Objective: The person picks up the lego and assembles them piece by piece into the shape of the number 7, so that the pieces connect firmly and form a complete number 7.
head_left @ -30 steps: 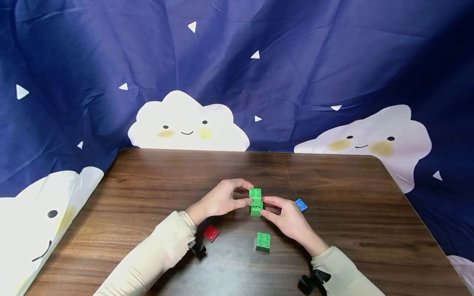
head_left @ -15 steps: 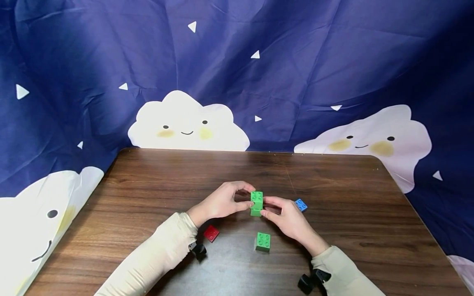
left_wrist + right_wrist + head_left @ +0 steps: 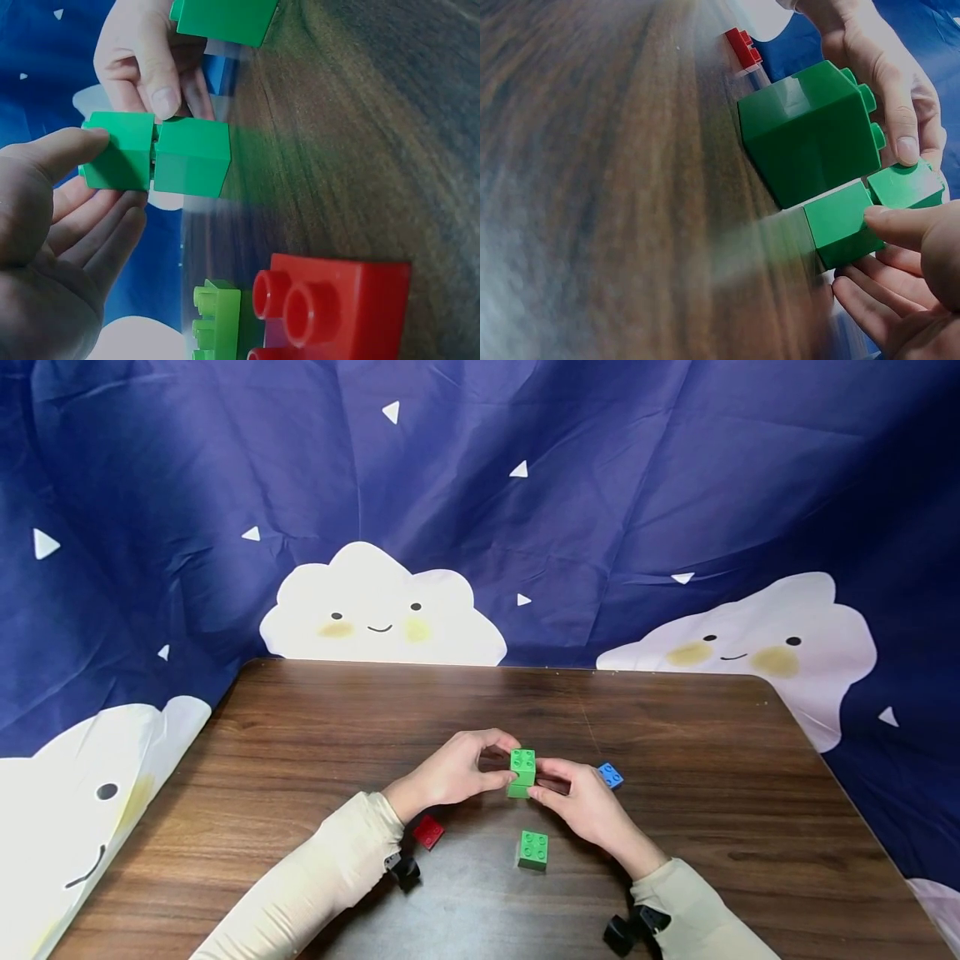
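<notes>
Stacking looks partly done, the left hand (image 3: 452, 770) pinching the upper green block (image 3: 522, 762) not quite flush on the lower block (image 3: 517, 792), gripped on the table (image 3: 337, 710) by the right hand (image 3: 587, 799), another green block (image 3: 533, 852) lying apart.

On the brown bench (image 3: 675, 727) lie a red block (image 3: 428, 832), a blue block (image 3: 611, 776), a loose green block (image 3: 533, 851) and, apparently, a partly seen lime block (image 3: 226, 322). Behind, navy cloth (image 3: 450, 468) bears white clouds (image 3: 382, 647).

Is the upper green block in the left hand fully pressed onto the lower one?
Not fully: the left wrist view shows a gap between the upper block and lower block.
</notes>
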`<state>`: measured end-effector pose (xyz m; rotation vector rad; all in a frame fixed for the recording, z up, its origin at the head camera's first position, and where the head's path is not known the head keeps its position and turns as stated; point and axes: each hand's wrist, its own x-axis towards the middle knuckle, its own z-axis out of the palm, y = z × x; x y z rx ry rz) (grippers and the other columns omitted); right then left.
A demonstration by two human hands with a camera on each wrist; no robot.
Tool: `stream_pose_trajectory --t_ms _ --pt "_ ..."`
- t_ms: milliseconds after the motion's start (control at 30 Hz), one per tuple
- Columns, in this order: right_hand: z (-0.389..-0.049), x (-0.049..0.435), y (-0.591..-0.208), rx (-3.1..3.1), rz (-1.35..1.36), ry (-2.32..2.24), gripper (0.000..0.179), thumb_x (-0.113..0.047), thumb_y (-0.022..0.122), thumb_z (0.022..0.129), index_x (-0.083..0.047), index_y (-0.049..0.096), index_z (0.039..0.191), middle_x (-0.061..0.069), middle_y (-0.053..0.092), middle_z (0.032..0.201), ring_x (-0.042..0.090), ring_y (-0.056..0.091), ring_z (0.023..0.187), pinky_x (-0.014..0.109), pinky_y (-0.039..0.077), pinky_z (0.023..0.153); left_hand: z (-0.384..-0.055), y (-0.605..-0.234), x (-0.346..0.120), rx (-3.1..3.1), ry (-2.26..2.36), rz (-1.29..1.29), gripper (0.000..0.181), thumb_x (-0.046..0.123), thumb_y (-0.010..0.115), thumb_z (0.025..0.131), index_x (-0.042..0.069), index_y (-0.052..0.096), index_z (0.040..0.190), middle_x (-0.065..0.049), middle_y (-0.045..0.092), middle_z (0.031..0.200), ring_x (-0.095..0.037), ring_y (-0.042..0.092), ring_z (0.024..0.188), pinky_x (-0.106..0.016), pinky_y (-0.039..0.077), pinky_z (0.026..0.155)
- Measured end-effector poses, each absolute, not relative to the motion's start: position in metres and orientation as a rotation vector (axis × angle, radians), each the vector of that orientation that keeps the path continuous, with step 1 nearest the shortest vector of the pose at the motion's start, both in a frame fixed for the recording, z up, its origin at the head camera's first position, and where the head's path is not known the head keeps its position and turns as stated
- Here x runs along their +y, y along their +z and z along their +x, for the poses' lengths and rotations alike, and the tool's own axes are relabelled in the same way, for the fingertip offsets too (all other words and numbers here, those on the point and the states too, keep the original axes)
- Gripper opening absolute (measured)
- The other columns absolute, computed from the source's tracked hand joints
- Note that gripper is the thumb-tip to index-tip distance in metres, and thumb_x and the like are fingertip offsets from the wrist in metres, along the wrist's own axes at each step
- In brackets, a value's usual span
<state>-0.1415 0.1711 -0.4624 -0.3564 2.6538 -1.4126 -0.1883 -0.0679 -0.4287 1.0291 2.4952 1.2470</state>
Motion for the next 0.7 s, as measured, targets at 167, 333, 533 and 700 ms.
stream_pose_trajectory --t_ms 167,333,533,700 --pt "-0.1417 0.1708 -0.4632 2.638 -0.363 -1.430 0.042 -0.010 0.078 0.100 -0.001 0.069 0.140 0.020 0.073 0.137 0.031 0.075 0.122 0.032 0.064 0.097 -0.1872 -0.4299 -0.0674 2.510 1.254 1.051 0.031 0.012 0.082 0.096 0.006 0.072 0.125 -0.005 0.079 0.117 -0.021 0.076 0.112 -0.032 0.062 0.100" --pt "-0.1422 0.1708 -0.4638 2.641 -0.371 -1.428 0.042 -0.011 0.078 0.099 -0.001 0.070 0.139 0.019 0.074 0.137 0.031 0.075 0.122 0.032 0.064 0.097 -0.1859 -0.4290 -0.0654 2.553 1.233 1.076 0.030 0.012 0.084 0.094 0.005 0.073 0.122 -0.006 0.080 0.116 -0.022 0.076 0.110 -0.031 0.062 0.099" --pt "-0.1424 0.1708 -0.4641 2.653 -0.377 -1.412 0.042 -0.013 0.079 0.099 -0.002 0.070 0.139 0.018 0.075 0.136 0.031 0.075 0.123 0.033 0.064 0.097 -0.1856 -0.4299 -0.0640 2.590 1.210 1.072 0.031 0.012 0.084 0.093 0.004 0.074 0.122 -0.007 0.079 0.117 -0.022 0.076 0.109 -0.031 0.062 0.098" --pt "-0.1417 0.1709 -0.4624 2.633 -0.353 -1.423 0.043 -0.014 0.079 0.100 -0.002 0.069 0.140 0.018 0.074 0.136 0.031 0.075 0.123 0.033 0.064 0.098 -0.1854 -0.4304 -0.0636 2.594 1.212 1.079 0.030 0.012 0.085 0.093 0.004 0.075 0.121 -0.007 0.080 0.116 -0.022 0.076 0.108 -0.032 0.062 0.098"
